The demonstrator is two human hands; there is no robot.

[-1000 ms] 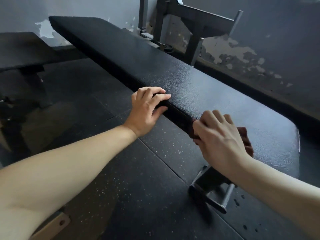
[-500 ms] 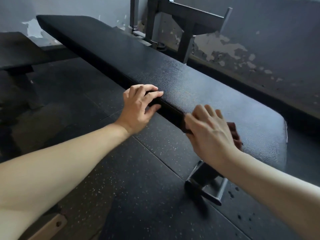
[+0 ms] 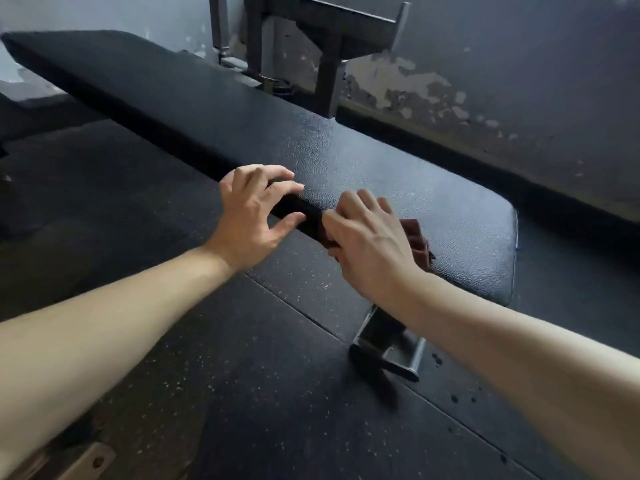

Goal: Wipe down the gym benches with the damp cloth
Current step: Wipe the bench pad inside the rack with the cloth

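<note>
Right hand and cloth have slid along the near edge of the bench toward the left hand. The gap between the hands, plain a second ago, is now almost closed.

Hands: the left hand grips the near edge, with bent fingers over the top face and the thumb spread on the side face. The right hand holds the dark red cloth with its fingers curled over it, pressing it against the edge. The cloth folds over that edge, part on the top face behind the hand and part on the side face under the fingers.

Progress: judged to be mid-wipe on the near edge, at the end of the bench nearest the camera. No damp trail can be made out on the textured pad, so the area already wiped cannot be confirmed. The long run of pad beyond the left hand probably remains, as does the far edge. What may be a second bench lies dim at the far left, well apart from both hands.

Orientation: the bench's long axis runs from lower right, near the camera, to upper left, away from it. The rounded end is nearest, above the steel foot. The cloth's own axis cannot be told, as the hand covers most of it.
</note>
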